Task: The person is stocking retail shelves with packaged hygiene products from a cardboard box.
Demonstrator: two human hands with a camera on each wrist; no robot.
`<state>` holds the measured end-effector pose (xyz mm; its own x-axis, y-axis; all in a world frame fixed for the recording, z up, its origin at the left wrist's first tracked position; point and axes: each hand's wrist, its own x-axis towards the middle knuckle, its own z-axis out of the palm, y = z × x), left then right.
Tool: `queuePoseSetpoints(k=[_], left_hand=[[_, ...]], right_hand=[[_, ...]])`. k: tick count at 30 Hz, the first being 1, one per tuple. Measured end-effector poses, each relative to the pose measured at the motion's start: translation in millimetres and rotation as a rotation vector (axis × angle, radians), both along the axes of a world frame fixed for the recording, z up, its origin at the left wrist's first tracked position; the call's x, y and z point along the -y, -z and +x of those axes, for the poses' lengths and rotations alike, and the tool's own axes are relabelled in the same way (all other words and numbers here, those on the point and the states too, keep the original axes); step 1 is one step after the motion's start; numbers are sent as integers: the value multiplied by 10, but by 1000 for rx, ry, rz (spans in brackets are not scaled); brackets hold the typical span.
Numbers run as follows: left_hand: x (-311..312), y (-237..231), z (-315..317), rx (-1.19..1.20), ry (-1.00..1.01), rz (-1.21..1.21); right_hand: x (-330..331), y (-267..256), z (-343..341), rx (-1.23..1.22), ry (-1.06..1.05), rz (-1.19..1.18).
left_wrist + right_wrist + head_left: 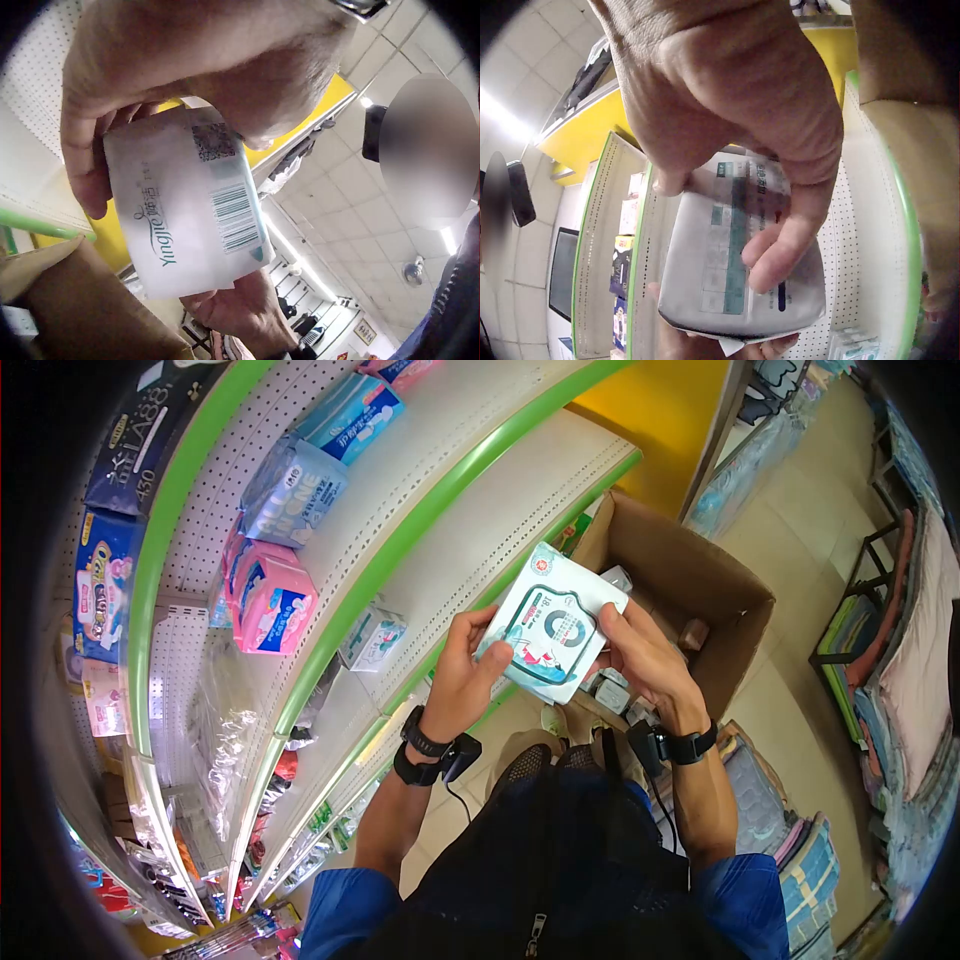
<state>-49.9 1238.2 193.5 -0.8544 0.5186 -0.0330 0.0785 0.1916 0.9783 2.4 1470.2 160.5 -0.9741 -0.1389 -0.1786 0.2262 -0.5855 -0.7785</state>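
Observation:
A white, teal-trimmed sanitary pad pack point(556, 628) is gripped between both hands in front of the body, its printed face turned up in the head view. My left hand point(462, 685) grips its left edge, thumb on the face. From the other side, my right hand point(648, 660) pinches the right edge with thumb on top and fingers beneath. In the left wrist view, the pack's side point(184, 206) shows a barcode and a square code. The right wrist view shows a side with a printed table point(735, 255), the right fingers point(776, 259) bent over it.
An opened cardboard box point(690, 570) holding small packs stands beyond the right hand. Green-edged shelves point(470, 525) run along the left, with a pink pack point(272, 600) and a similar white-teal pack point(374, 638) on them. Folded bedding point(915, 650) lies across the aisle.

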Motion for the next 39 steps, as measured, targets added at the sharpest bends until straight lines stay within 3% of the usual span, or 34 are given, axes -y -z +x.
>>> queuePoseSetpoints(k=[7,11,13,15,18,21,23,25,27,29,30,31,32,33,36,39], left_hand=[[83,58,-93,52,-13,-83],[159,110,-110,132,61,-37],[156,169,-123,135,104,-37],[78,208,-129,187,23,148],[60,102,-205,227,75,-29],[103,116,-264,261,-32,79],[143,154,-280,239,-82,100],[214,182,-265,230,-132,122],[288,209,-259,166,-60,-5],[348,229,-278,72,-77,-30],[332,94,-291,-281,-83,-275],[345,15,-303,-632,-82,-521],[399,3,-353,-861,93,-675],[399,21,-365,-851,96,-676],[412,62,-396,-891,196,-743],[431,143,-501,-755,145,-771]], right_hand=[[93,107,-92,45,-22,11],[21,102,-126,100,14,108],[-44,141,-189,71,-54,304],[-29,102,-220,65,-57,359],[70,86,-247,25,-123,477],[25,216,-265,-88,-138,551],[69,307,-238,-162,-115,522],[134,228,-208,-76,-175,440],[180,227,-240,-49,-177,450],[222,382,-292,-257,-49,630],[237,268,-321,-260,-52,629],[278,56,-344,-294,-66,833],[347,-64,-359,-323,-79,1036],[431,-66,-376,-315,-85,1033],[628,-47,-480,-636,37,1278],[679,36,-565,-653,51,1205]])
